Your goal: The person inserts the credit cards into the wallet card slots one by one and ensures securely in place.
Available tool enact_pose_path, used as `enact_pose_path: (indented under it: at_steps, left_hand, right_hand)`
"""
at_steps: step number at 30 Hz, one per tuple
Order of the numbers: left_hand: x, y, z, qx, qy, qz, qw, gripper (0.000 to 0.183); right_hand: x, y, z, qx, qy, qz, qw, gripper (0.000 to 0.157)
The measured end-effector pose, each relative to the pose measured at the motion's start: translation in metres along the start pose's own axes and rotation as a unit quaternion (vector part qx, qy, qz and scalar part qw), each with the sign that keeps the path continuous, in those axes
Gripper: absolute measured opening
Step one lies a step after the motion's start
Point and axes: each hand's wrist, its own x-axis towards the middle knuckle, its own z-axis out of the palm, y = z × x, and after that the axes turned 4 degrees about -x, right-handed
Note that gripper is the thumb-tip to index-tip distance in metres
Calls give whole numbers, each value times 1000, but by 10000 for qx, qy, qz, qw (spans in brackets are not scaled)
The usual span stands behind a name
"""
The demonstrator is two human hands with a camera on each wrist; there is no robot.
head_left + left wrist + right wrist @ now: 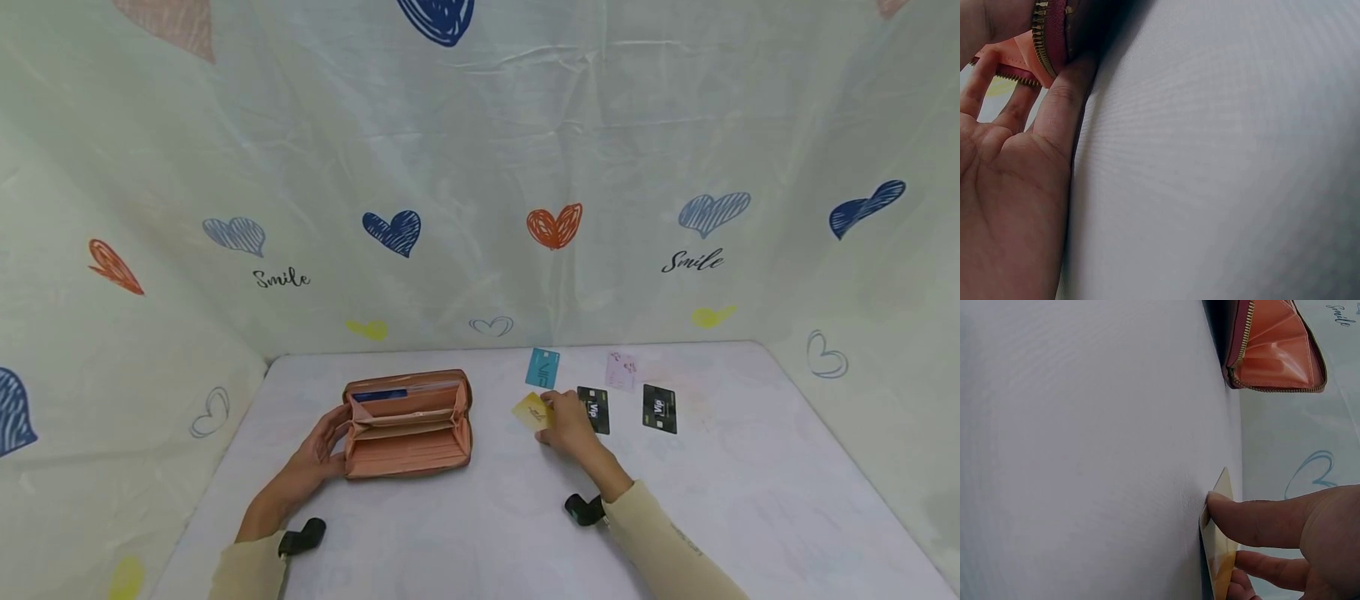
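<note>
An unzipped wallet [408, 461] with an orange-pink lining lies spread on the left half of the table, a dark blue card [381, 395] tucked in its upper slot. My left hand [318, 450] grips the wallet's left edge; the left wrist view shows fingers [1060, 103] against its brass zipper. Well right of the wallet, my right hand [570, 425] pinches a yellow card [531, 412] between thumb and fingers. In the right wrist view that card [1219, 544] is tilted up from the table. One black VIP card [597, 410] is partly hidden behind the right hand.
A teal VIP card [542, 367] and a pale pink card [621, 371] lie toward the table's back edge. Another black card [660, 408] lies farther right. A white curtain printed with hearts surrounds the white table [480, 542].
</note>
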Motion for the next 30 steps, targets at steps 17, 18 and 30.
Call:
enact_pose_path:
  at_steps: [17,18,30]
  left_hand:
    - [2,2,0,-16,42,-175,9998,104]
    - [2,2,0,-14,47,-177,9998,104]
    - [1,2,0,75,42,-121,9999,101]
  right_hand:
    - [-4,4,-5,692,603,-301,9953,24]
    - [-4,4,-6,698,602,-313,9953,22]
    - [-11,-6,-23,1271,622,-729,9872,16]
